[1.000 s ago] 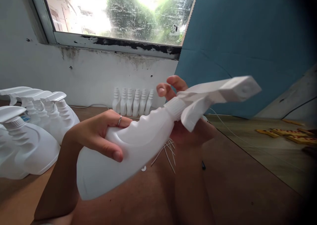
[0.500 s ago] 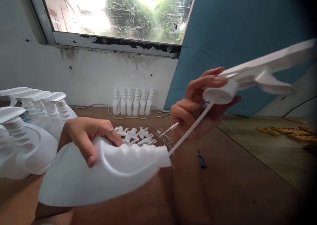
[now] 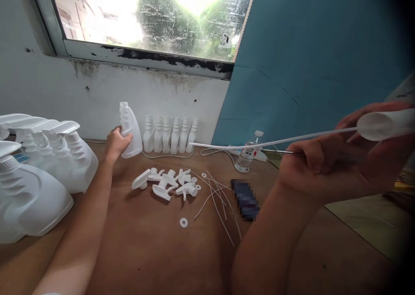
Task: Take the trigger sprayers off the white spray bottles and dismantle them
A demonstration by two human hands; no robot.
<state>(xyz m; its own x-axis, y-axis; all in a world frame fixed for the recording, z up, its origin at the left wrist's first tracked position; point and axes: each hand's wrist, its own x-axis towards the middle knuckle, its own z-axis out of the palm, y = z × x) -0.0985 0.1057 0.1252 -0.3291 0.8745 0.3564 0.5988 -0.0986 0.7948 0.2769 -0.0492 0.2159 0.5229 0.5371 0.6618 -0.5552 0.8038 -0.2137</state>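
My left hand (image 3: 116,144) is stretched far forward and grips an open white plastic bottle (image 3: 130,129), which stands upright at the left end of a row of similar bottles (image 3: 171,133) against the wall. My right hand (image 3: 337,165) is raised at the right and closed around the collar of a white trigger sprayer head (image 3: 385,124). Its long thin dip tube (image 3: 266,142) points left across the view. A thin metal tool also sticks out of that hand.
Loose sprayer heads (image 3: 165,183), small washers (image 3: 183,222) and spare tubes (image 3: 217,196) lie on the brown table (image 3: 155,251). Several finished spray bottles (image 3: 42,165) are packed at the left. A clear water bottle (image 3: 247,155) and a dark phone (image 3: 245,199) lie mid-table.
The sprayer head was unscrewed and pulled out of the bottle to the right. My left hand then carried the bottle forward and stood it beside the row at the wall.
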